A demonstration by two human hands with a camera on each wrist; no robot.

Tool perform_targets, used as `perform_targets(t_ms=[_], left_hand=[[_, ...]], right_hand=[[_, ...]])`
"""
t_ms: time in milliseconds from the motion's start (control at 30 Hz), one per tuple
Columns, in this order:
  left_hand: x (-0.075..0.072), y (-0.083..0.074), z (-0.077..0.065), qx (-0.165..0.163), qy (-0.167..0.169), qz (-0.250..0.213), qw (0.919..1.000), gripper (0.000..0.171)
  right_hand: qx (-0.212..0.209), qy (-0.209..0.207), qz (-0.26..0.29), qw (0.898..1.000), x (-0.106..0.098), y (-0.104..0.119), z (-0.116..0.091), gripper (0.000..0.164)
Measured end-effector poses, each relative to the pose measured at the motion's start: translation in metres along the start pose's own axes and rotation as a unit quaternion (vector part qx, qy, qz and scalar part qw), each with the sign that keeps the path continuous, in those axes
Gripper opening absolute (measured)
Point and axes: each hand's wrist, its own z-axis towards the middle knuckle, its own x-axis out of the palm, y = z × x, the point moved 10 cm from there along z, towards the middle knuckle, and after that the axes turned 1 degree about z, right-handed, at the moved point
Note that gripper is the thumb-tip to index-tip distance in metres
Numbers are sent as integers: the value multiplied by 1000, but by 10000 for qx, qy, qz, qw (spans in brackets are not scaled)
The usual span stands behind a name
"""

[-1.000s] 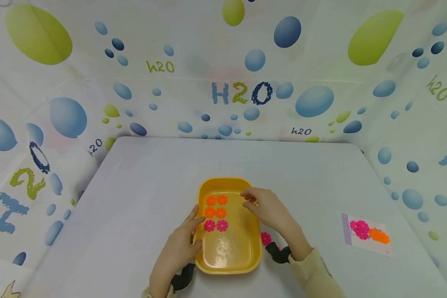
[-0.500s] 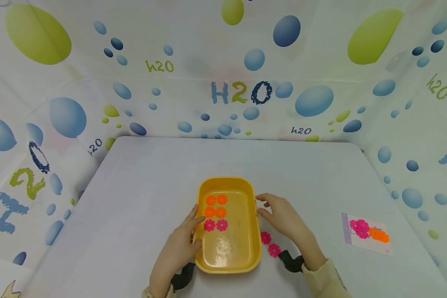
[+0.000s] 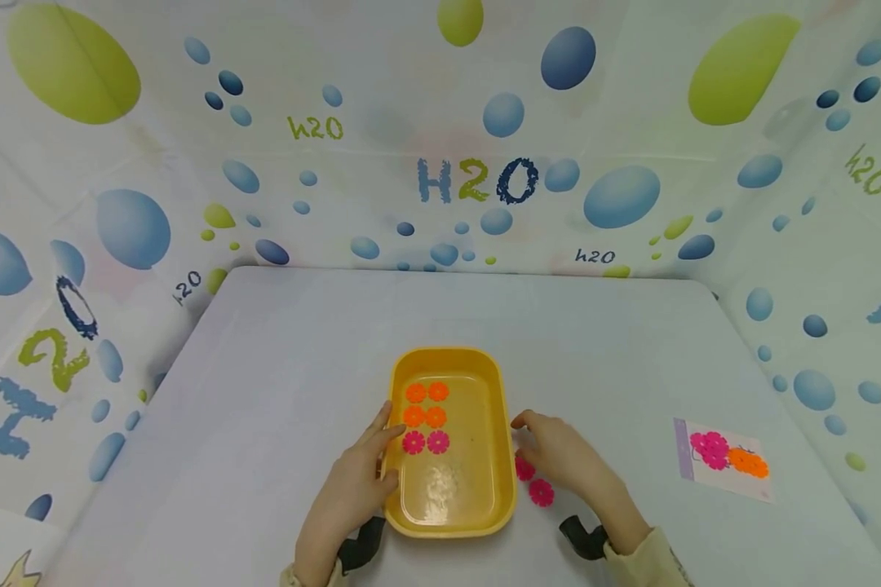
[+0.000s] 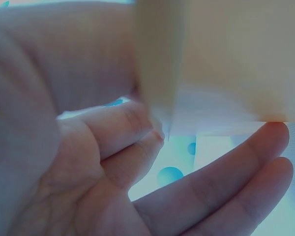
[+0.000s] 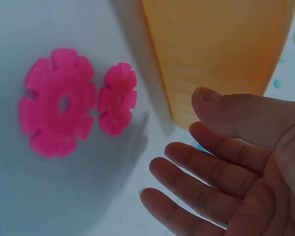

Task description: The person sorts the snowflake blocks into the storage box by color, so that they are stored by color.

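My left hand [image 3: 356,481] grips the left wall of a yellow tray [image 3: 455,526]. In the left wrist view, the tray wall [image 4: 160,59] stands between its digits, some fingers lying beneath. Inside the tray, flower-shaped notched discs form rows of two: orange discs [image 3: 436,417] in the upper rows, pink discs [image 3: 438,443] below. Right of the tray my right hand [image 3: 558,452] hovers beside two loose pink discs [image 3: 541,492], partly covering the farther one. The right wrist view shows its fingers relaxed and apart from both pink discs [image 5: 45,114], holding nothing.
A card [image 3: 727,461] with pink and orange flower shapes lies at the right on the white table [image 3: 323,326]. Patterned sheets [image 3: 382,147] with blue and green spots stand behind and at both sides. Black bands [image 3: 582,538] sit at the wrists.
My right hand has left the inside of the tray, crossed its right rim and come nearer to the loose pink discs. The left hand, tray and discs stay in place.
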Motion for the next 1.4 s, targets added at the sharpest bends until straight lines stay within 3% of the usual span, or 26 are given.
perform_targets(t_ms=[267,567,833,967,1233,1400], left_hand=[[0,-1,0,19,-6,28,10000,55],[0,1,1,-60,14,8,10000,55],[0,1,1,-86,39,3,10000,55],[0,0,1,-111,56,-3,9999,55],[0,1,1,-129,65,-2,9999,55],[1,1,0,-132,69,-30,9999,54]], right_hand=[[-253,70,-108,9996,9,1,-5,28],[-517,-324,-594,9964,14,7,-15,26],[-1026,-1459,-1731,9686,9,19,-20,22],[-1128,-1640,-1843,9625,9,23,-21,24],[-1013,-1558,-1800,9659,9,25,-19,21],[-853,-1263,-1581,9756,10,19,-14,19]])
